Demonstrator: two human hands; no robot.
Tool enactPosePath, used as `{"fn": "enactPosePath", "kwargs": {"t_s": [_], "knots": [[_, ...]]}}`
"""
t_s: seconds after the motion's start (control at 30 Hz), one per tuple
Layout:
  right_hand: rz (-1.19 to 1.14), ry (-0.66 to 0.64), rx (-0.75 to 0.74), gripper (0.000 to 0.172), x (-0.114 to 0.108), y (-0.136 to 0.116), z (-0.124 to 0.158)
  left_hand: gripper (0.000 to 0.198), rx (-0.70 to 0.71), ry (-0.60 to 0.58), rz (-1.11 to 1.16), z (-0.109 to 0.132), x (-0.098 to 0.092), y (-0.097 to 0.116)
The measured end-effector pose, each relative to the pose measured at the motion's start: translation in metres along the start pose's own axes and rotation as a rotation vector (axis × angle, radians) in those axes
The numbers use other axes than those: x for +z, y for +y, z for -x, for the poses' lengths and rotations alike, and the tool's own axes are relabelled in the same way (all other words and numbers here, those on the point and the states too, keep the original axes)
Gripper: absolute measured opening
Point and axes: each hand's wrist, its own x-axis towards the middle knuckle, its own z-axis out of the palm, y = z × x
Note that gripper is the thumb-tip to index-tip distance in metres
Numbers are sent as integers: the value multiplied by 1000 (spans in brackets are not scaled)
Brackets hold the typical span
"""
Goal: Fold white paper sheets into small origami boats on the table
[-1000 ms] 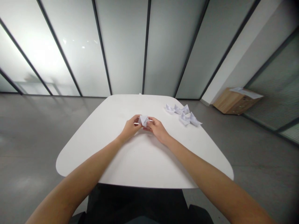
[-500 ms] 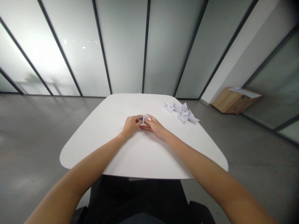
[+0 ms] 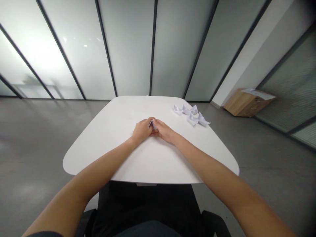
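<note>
The fingers (image 3: 147, 122) of the left hand (image 3: 142, 130) and the right hand (image 3: 163, 130) are curled in tightly and pressed together. A small piece of folded paper (image 3: 151, 123) is pinched between them, with only a pale, pointed corner left showing. The piece is held low over the middle of the table (image 3: 148, 158), with both hands resting on the top.

A tear along a crease is judged possible if the thin sheet is pulled or squeezed too hard. A fold could also be set crooked, since most of the piece is hidden by the fingers. If the pinch is loosened, the light paper may spring open or slip away across the smooth top.

The paper is seen as white, thin and sharply creased. The table is white, matt and smooth, with rounded corners. Near its far right edge a cluster of paper boats (image 3: 191, 114) is grouped, white and angular, well apart from the hands. Beyond it, a low wooden cabinet (image 3: 243, 102) is set on the grey floor (image 3: 32, 138), backed by frosted glass panels (image 3: 130, 49) in dark frames.
</note>
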Motion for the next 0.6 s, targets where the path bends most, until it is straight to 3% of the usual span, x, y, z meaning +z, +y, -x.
{"fn": "enactPosePath", "kwargs": {"t_s": [0.1, 0.2, 0.37, 0.47, 0.6], "knots": [[82, 30, -54, 34, 5, 7, -4, 38, -40, 18, 25, -1, 2, 0], [243, 112, -121, 47, 6, 12, -8, 49, -75, 31, 89, -2, 0, -4], [701, 265, -343, 39, 0, 8, -4, 53, -111, 48, 156, -1, -5, -11], [1007, 337, -422, 41, -3, 4, -2, 52, -121, -19, 294, 0, -7, -13], [1084, 349, -471, 44, -10, 5, -5, 68, -195, -164, 704, 1, -9, -13]]}}
